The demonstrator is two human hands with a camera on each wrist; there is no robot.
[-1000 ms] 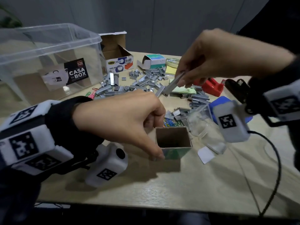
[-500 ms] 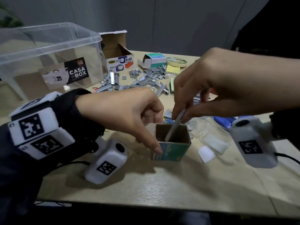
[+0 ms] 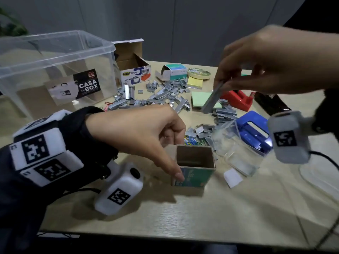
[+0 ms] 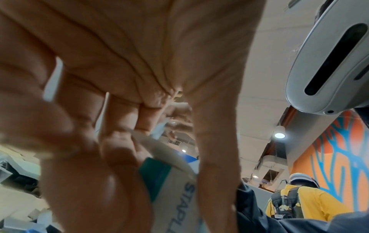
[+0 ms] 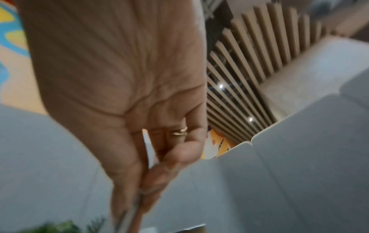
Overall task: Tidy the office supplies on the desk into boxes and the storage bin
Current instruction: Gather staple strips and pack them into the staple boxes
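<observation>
While my left hand [image 3: 139, 132] grips the staple box [image 3: 195, 166] upright near the desk's [image 3: 201, 213] front edge, thumb on its near face, my right hand [image 3: 271, 61] pinches a staple strip [image 3: 212, 99], tilted, in the air above the loose staples [image 3: 165, 96]. From the blurred right wrist view, thumb and forefinger seem to clamp it. Behind on the left stands the bin [image 3: 55, 70].

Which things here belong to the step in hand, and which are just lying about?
In use:
- staple strip, pinched by right hand
- small staple box, steadied by left hand
- loose staples

Lying about:
- storage bin
- tape dispenser
- hole punch
- sticky notes
</observation>
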